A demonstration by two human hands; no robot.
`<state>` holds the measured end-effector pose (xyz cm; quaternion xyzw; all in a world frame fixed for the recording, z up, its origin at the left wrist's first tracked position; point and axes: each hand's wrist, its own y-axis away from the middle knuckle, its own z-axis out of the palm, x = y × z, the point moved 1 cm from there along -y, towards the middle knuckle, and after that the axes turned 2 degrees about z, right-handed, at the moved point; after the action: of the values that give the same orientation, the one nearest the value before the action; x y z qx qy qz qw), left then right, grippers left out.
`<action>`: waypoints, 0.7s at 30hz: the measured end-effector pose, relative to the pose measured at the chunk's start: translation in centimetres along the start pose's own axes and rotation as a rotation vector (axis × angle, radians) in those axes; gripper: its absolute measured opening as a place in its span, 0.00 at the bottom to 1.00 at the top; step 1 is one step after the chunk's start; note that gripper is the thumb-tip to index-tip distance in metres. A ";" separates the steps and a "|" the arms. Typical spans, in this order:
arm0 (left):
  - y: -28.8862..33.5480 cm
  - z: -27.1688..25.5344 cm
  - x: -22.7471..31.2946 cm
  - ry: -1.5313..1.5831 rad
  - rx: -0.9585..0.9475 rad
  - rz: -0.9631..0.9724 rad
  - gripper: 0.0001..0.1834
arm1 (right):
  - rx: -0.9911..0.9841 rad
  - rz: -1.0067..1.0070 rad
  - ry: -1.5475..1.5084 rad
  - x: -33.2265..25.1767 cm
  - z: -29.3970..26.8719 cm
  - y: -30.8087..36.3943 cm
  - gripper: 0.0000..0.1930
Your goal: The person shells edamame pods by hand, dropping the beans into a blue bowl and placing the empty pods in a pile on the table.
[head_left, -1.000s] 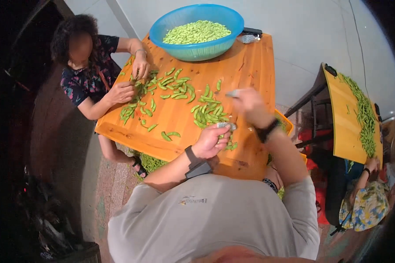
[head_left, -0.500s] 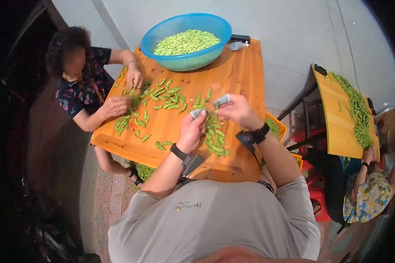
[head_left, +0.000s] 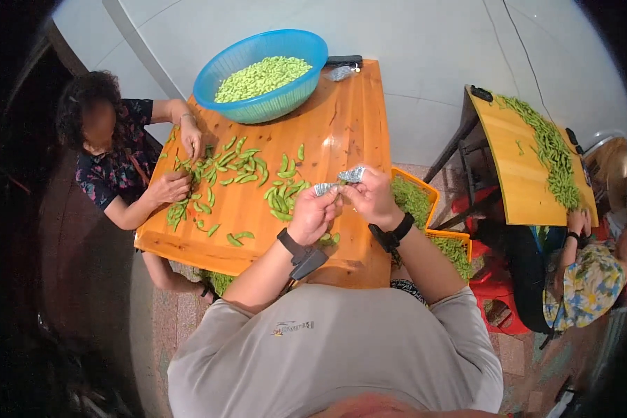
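My left hand (head_left: 313,214) and my right hand (head_left: 373,200) meet above the near right part of the wooden table (head_left: 352,115). Both are closed in a pinch, fingertips together on a small green bean pod (head_left: 341,183), mostly hidden by the fingers. Patterned grey-white wraps cover a digit on each hand. Loose green pods (head_left: 280,198) lie just left of my left hand, and a few more show below the hands. Across the table a blue plastic basin (head_left: 260,110) holds a heap of shelled pale green beans (head_left: 263,78).
At the left a person (head_left: 118,153) handles pods on the same table. Orange crates (head_left: 432,198) of pods stand by its right side. Farther right, another person (head_left: 584,285) sits at a yellow table (head_left: 515,164) with a row of pods. A red stool (head_left: 498,296) stands between.
My hands, apart before, have come together at the fingertips around the pod. The whole view has shifted, so the table and basin appear farther left.
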<state>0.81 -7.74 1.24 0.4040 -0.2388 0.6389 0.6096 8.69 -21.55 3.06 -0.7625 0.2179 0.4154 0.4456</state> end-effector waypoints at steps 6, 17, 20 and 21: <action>0.8 -0.2 -0.2 -0.023 -0.021 -0.004 0.06 | 0.037 -0.153 0.128 1.0 0.1 0.2 0.05; 0.0 -1.5 0.1 -0.469 -0.022 0.181 0.11 | -0.281 0.096 -0.043 0.7 0.0 -1.1 0.03; 0.2 -1.1 0.0 -0.304 0.002 0.201 0.12 | -0.285 0.238 -0.076 0.4 0.3 -1.3 0.04; 0.2 -1.3 0.0 -0.303 0.004 0.203 0.12 | -0.297 0.399 -0.149 0.3 0.4 -1.5 0.04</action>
<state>0.32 -6.75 0.60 0.4704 -0.3661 0.6296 0.4982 9.72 -20.44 3.46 -0.7288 0.2673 0.5774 0.2529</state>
